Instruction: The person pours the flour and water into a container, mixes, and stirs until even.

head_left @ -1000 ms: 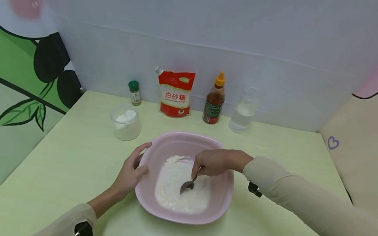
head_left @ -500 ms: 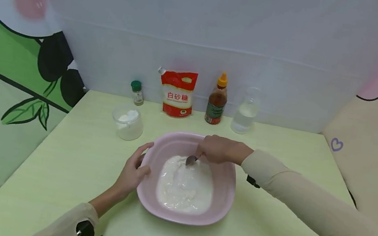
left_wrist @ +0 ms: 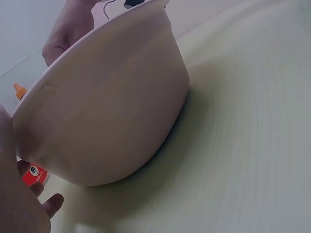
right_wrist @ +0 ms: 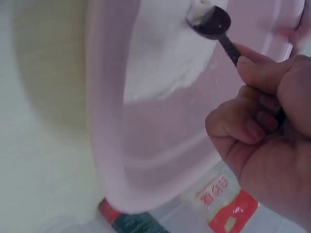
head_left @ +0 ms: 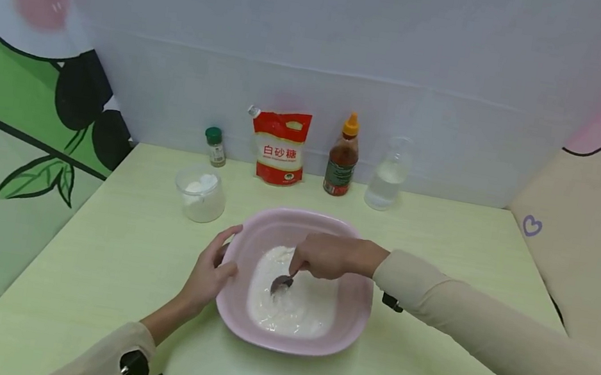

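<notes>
1. Beige cloth sleeves (head_left: pixel 100 355) lay nearest, with a dark camera strapped at each wrist.
2. Pale yellow-green table (head_left: pixel 414 360) underneath bore the pink basin (head_left: pixel 285 345), centred before the person, probably so that both arms could reach it.
3. At its left rim the left hand (head_left: pixel 208 274) gripped, thumb over the edge and fingers along the outer wall, presumably to keep the basin from sliding.
4. Across the other side came the right hand (head_left: pixel 332 257), pinching a dark metal spoon (head_left: pixel 281 284) by its handle, fingers curled; it pointed downward, likely for stirring. White paste clung to the bowl of the spoon; whether it was dipped or just above the wet white mixture (head_left: pixel 308 312) could not be told.
5. Beyond the basin, to the left, stood an open clear jar (head_left: pixel 202 206) of white stuff, unlabelled as far as could be seen.
6. Farther back stood a row, perhaps set there to leave working room: a green-capped small bottle (head_left: pixel 216 147), its label too small to read; a red-and-white pouch (head_left: pixel 281 149) printed "白砂糖" (white sugar); an orange-capped sauce bottle (head_left: pixel 342 158), its green label illegible; and a clear bottle (head_left: pixel 386 184) part-filled with clear liquid.
7. Plain pale wall (head_left: pixel 324 29) closed the view.
</notes>
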`<state>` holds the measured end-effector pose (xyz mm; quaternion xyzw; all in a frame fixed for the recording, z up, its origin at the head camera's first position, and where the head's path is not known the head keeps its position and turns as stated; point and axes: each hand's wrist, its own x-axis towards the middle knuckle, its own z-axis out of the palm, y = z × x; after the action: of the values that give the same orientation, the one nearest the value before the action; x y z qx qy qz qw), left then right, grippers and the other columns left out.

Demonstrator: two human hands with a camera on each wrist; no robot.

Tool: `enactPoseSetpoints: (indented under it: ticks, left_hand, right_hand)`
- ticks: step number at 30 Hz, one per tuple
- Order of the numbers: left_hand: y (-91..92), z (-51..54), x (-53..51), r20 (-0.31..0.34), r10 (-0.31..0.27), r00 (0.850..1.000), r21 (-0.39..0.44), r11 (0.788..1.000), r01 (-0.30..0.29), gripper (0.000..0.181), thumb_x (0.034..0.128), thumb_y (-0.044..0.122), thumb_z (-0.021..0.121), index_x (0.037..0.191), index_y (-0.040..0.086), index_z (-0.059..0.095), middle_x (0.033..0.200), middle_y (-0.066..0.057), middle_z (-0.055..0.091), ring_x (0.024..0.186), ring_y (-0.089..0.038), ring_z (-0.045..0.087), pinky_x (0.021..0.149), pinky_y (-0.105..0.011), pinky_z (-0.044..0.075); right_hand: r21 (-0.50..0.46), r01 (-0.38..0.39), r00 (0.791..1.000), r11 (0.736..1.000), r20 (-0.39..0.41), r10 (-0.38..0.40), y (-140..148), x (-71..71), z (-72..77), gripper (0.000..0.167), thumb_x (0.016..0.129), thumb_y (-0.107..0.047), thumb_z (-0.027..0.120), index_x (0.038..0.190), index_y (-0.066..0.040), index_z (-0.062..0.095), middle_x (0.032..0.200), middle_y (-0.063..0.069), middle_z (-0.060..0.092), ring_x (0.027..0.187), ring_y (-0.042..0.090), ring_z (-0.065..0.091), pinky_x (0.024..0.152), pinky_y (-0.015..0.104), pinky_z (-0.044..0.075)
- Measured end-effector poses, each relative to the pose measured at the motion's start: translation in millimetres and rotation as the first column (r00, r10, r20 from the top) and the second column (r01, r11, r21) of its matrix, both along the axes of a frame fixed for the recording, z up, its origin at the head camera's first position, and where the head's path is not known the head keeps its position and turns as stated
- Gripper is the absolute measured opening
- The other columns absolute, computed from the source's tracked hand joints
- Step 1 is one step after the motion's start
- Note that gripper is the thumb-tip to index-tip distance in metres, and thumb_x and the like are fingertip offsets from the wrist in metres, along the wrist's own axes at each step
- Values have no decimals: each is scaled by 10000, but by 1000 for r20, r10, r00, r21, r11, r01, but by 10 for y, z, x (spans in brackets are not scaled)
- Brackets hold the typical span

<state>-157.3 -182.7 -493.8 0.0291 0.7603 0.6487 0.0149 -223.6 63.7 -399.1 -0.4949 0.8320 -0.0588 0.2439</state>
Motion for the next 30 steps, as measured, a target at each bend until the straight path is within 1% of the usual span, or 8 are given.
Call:
enactPoseSetpoints:
  ticks: [4, 7, 10, 11, 17, 23, 27, 30]
  left_hand:
    - [6, -4, -11, 1, -3, 1000, -1, 1000, 3, 776, 799, -108, 468, 1522, 159, 383, 1407, -293, 546, 1068, -363, 613, 700, -290, 582]
    - [-5, -2, -15, 5, -1, 1000, -11, 1000, 1, 777, 797, -105, 471, 1521, 165, 383, 1409, -289, 546, 1072, -364, 613, 705, -298, 585]
    - [-22, -1, -11, 2, 3, 1000, -18, 1000, -3, 772, 800, -103, 468, 1519, 164, 384, 1411, -287, 546, 1080, -364, 609, 707, -291, 582]
    - [-26, -6, -12, 0, 5, 1000, -19, 1000, -5, 770, 800, -104, 467, 1518, 164, 386, 1410, -286, 547, 1080, -364, 605, 706, -286, 580]
    - [-21, -22, -11, -11, -2, 1000, -12, 1000, 2, 764, 809, -112, 463, 1522, 149, 381, 1421, -287, 536, 1095, -366, 597, 712, -268, 571]
    - [-8, -31, -13, -18, -7, 1000, 1, 1000, 7, 766, 806, -113, 463, 1523, 142, 378, 1411, -301, 539, 1066, -366, 611, 693, -278, 579]
    - [-3, -32, -13, -11, -5, 1000, 3, 1000, 5, 774, 799, -117, 462, 1523, 144, 380, 1405, -299, 544, 1059, -368, 612, 689, -283, 580]
    - [-3, -26, -12, -8, -4, 1000, 2, 1000, 4, 774, 799, -117, 463, 1522, 146, 381, 1402, -298, 547, 1057, -360, 606, 688, -283, 580]
  right_hand:
    - [74, 86, 996, 994, -29, -84, 113, -87, 64, 322, 958, 33, 530, 1079, -129, 781, 1033, -4, 738, 847, 110, 555, 765, 223, 464]
    - [155, 104, 994, 982, 12, -107, 189, -94, 114, 320, 962, 21, 531, 1057, -141, 791, 1044, -37, 744, 917, 103, 603, 805, 230, 497]
    - [209, 58, 995, 976, 66, -73, 178, -33, 114, 286, 972, -26, 557, 1024, -165, 801, 1041, -86, 747, 1067, 103, 640, 916, 237, 513]
    - [215, 48, 994, 975, 85, -68, 159, -3, 100, 282, 974, -44, 566, 1072, -176, 795, 1096, -76, 750, 1126, 108, 634, 950, 241, 509]
    - [110, 0, 987, 994, 157, -17, -42, 123, -56, 278, 987, -61, 557, 1111, -166, 783, 1128, -72, 753, 1047, 28, 640, 876, 157, 491]
    - [10, 6, 1000, 1000, -6, -6, -115, 85, -67, 325, 968, -2, 546, 1150, -153, 768, 1152, -43, 750, 1033, 97, 666, 901, 209, 514]
    - [37, 37, 994, 999, -106, -33, -34, 0, -13, 327, 958, -2, 557, 1190, -132, 747, 1200, -17, 734, 1175, 167, 643, 1010, 287, 501]
    - [80, 83, 991, 993, -112, -73, 41, -51, 47, 320, 953, 11, 550, 1165, -115, 754, 1157, 3, 744, 1113, 182, 659, 967, 308, 524]
